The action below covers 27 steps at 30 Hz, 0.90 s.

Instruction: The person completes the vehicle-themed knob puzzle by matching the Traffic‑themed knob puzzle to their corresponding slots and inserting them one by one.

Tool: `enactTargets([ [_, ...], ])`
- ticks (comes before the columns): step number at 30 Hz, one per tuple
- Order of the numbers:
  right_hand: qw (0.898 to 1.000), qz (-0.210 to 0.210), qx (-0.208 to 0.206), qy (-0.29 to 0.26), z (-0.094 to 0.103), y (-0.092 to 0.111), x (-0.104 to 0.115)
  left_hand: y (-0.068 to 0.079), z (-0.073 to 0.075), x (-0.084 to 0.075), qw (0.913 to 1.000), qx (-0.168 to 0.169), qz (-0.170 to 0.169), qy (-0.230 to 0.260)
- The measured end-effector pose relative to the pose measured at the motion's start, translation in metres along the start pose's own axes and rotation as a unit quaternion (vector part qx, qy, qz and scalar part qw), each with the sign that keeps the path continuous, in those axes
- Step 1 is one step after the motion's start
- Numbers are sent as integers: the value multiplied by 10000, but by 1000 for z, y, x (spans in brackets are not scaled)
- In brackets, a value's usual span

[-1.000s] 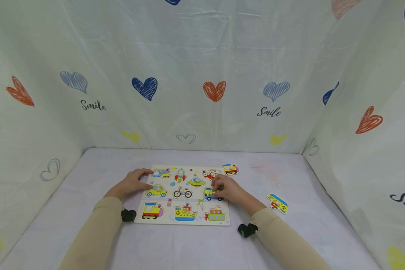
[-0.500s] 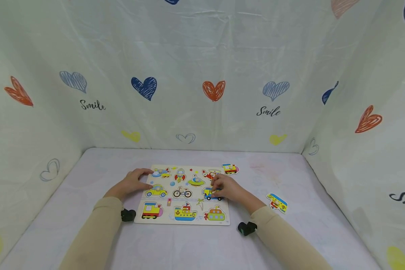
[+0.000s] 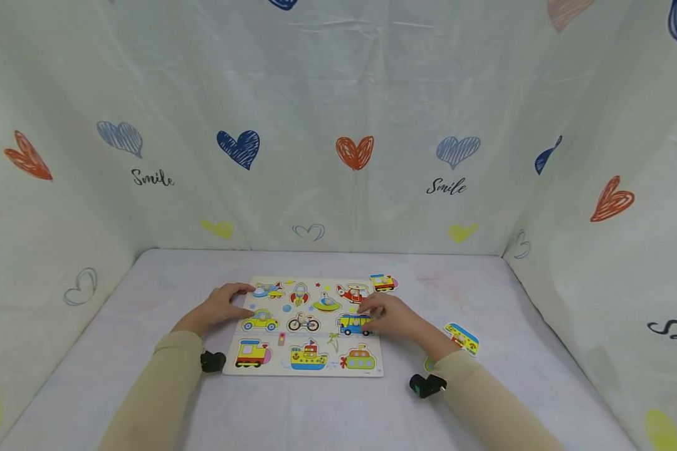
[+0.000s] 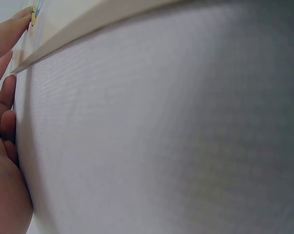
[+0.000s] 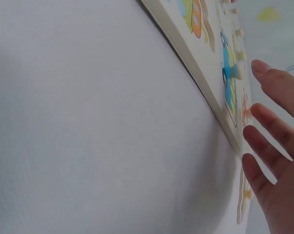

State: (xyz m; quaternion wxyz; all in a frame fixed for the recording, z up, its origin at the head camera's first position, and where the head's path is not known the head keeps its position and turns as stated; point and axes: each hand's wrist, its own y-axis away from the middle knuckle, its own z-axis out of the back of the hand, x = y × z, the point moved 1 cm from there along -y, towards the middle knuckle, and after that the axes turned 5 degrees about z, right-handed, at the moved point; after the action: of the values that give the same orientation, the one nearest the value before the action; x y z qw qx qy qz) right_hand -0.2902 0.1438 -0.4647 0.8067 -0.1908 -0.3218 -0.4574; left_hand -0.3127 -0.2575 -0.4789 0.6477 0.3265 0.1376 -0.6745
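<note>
The bus piece, blue and yellow, now lies flat in the puzzle board, close to its right edge and about midway between the far and near right corners. Just before, the fingers covered its right part; now they have moved off to the right, and almost the whole bus can be seen. I judge from this that the piece is released and seated (it sits without support), so the placing of this one looks finished.

Its long axis goes from left to right, nearly parallel with the near edge of the board, and the wheels are toward that edge. Which end is the front, I cannot tell.

The right hand has its fingers loosely apart and holds nothing; the right wrist view shows a gap to the knob. The left hand rests at the board's left edge, thumb and forefinger well separated, gripping no piece.

Farther out, a train piece lies by the far right corner, and a yellow-blue piece lies beyond the right edge on the table.
</note>
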Motion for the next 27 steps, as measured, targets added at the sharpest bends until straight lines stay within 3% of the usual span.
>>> enactTargets([
  [7,9993,-98,-321,-174,18,1,-9,1,1,-1,10000,-17,44,35],
  [27,9891,-1109,-966,-68,51,-26,-44,0,0,0,9999,-6,137,100],
])
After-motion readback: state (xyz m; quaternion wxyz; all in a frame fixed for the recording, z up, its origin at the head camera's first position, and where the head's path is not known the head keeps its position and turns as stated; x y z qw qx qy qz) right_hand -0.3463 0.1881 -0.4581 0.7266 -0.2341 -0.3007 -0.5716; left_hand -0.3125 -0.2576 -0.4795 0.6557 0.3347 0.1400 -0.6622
